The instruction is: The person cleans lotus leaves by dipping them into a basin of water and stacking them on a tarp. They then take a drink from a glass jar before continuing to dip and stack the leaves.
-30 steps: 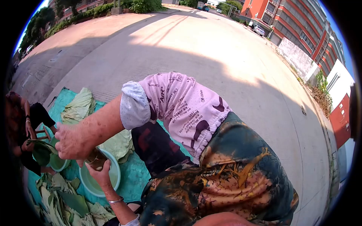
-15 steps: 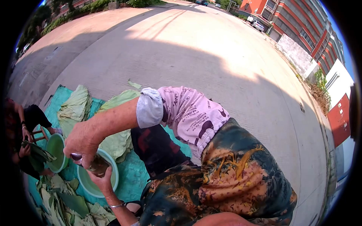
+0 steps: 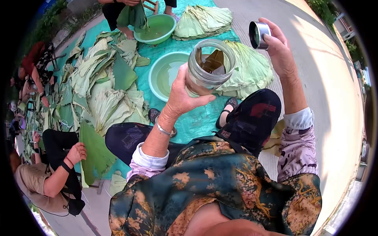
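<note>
My left hand (image 3: 182,96) is wrapped round a clear glass jar (image 3: 199,80) with its mouth turned up toward me. Inside the jar I see something dark brown; what it is I cannot make out. Off to the right, my right hand (image 3: 280,53) grips a silver metal lid (image 3: 265,30), held on its side, apart from the jar. Below and left of the jar stands a pale green basin (image 3: 154,76) with water in it. Behind the jar lies a pile of large pale green leaves (image 3: 250,72).
Stacked leaves (image 3: 202,21) and a green basin (image 3: 173,27) lie farther back on the teal tarp (image 3: 193,125). Loose leaves (image 3: 106,104) cover its left side. A co-worker's hand (image 3: 76,152) holds a leaf (image 3: 94,151); other people work behind and at the left.
My right hand was on the jar's top and now holds the lid apart, to the right. The jar now stands open in my left hand. My view has turned left toward the tarp.
</note>
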